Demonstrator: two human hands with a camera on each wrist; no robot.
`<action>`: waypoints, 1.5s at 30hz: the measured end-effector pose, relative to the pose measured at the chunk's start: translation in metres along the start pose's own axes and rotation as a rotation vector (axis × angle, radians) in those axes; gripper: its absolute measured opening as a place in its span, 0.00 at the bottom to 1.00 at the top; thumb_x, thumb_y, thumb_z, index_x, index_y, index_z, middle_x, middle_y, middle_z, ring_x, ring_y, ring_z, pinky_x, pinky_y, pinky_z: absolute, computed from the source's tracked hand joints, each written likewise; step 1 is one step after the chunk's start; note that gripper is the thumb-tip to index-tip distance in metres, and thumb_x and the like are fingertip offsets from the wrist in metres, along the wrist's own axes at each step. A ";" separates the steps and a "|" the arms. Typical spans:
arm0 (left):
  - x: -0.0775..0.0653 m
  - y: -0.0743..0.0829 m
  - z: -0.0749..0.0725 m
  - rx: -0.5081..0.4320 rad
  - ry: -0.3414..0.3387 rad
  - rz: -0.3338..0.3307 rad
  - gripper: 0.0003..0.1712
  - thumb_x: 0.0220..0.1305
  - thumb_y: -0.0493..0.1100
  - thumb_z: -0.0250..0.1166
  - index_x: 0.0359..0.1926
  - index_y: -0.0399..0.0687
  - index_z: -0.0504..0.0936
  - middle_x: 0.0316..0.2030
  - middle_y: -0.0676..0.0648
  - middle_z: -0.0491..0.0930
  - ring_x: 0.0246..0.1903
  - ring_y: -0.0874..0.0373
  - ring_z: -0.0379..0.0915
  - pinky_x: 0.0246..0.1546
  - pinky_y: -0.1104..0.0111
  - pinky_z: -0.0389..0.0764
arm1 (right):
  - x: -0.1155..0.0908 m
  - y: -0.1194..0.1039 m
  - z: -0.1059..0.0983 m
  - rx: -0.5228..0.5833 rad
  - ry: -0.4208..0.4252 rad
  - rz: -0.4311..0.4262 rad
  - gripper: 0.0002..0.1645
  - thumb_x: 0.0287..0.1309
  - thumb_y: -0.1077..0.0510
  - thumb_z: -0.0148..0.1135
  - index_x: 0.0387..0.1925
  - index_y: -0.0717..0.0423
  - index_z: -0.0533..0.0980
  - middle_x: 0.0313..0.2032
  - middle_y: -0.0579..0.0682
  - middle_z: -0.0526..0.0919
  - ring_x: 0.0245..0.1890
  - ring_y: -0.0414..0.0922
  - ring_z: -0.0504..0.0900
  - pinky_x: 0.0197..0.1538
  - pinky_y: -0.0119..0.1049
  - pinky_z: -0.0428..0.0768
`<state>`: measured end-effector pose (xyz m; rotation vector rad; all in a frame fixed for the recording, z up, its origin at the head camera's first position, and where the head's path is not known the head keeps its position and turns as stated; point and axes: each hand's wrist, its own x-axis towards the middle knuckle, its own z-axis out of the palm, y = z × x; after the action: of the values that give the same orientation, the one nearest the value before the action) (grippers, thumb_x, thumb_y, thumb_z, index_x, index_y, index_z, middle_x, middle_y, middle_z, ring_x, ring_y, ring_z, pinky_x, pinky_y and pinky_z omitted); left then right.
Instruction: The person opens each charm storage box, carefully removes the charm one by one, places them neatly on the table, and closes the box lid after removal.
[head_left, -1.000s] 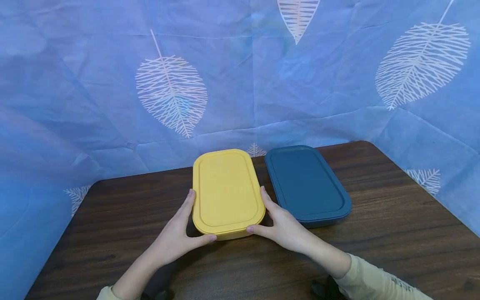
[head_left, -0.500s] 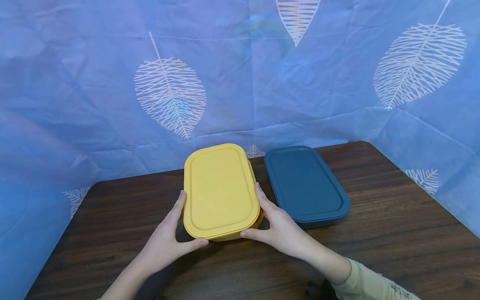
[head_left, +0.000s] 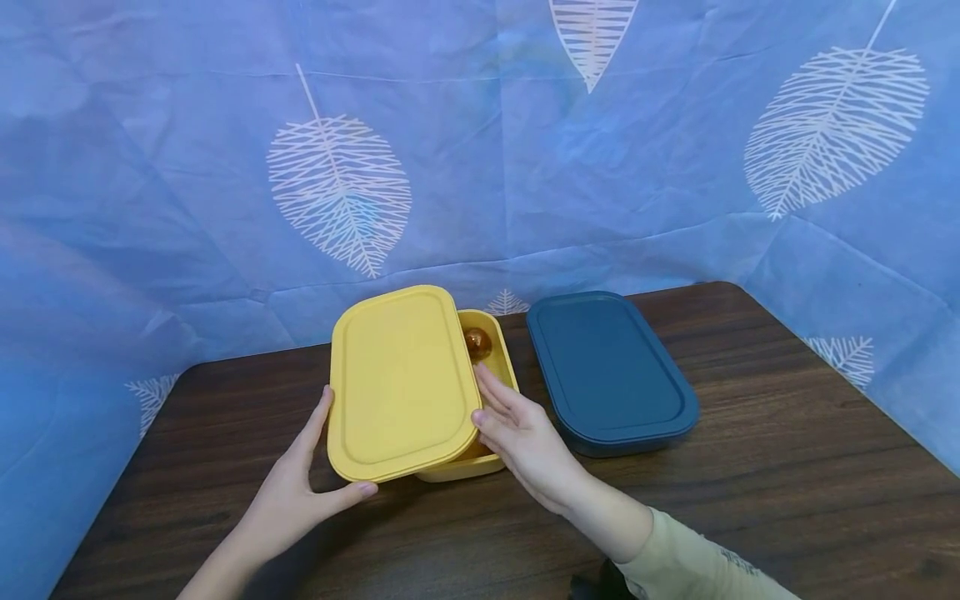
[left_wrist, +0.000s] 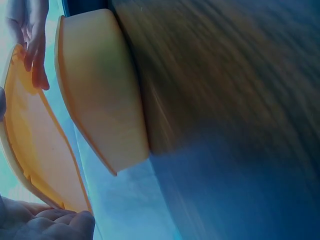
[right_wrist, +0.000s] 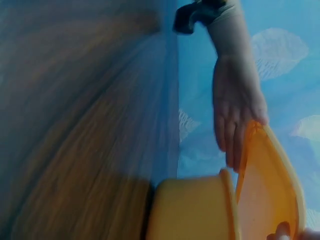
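Note:
A yellow lid (head_left: 401, 383) is raised and shifted left off a yellow lunch box (head_left: 463, 472), baring the box's right part. My left hand (head_left: 288, 493) holds the lid's left edge, thumb at the near corner. My right hand (head_left: 534, 450) pinches its right edge, thumb on the rim and fingers below. The left wrist view shows the lid's underside (left_wrist: 50, 145), apart from the box wall (left_wrist: 100, 95). A shiny brown round thing (head_left: 477, 343) lies inside the box near the far end. The lid and my right hand hide most of the inside.
To the right of the yellow box sits a dark blue box with its lid on (head_left: 611, 367). Both rest on a dark wooden table (head_left: 772, 433). A blue cloth (head_left: 480, 167) with white leaf prints hangs behind the table's far edge.
Both hands have lifted the yellow lid and carried it left off the box. The box's right part and the brown round thing have come into view. The blue box has stayed put.

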<state>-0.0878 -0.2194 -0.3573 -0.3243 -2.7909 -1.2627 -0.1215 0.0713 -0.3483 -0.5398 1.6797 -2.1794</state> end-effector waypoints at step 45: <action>0.059 0.025 -0.063 -0.017 0.200 -0.029 0.31 0.67 0.54 0.60 0.69 0.54 0.67 0.56 0.39 0.69 0.52 0.46 0.70 0.49 0.49 0.72 | 0.061 0.013 0.087 0.275 -0.051 0.071 0.18 0.60 0.70 0.60 0.52 0.67 0.70 0.48 0.59 0.78 0.44 0.48 0.81 0.50 0.44 0.79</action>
<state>-0.1416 -0.2413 -0.2890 -0.1490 -2.6271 -1.2495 -0.1319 -0.0344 -0.3355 -0.4491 1.3227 -2.2737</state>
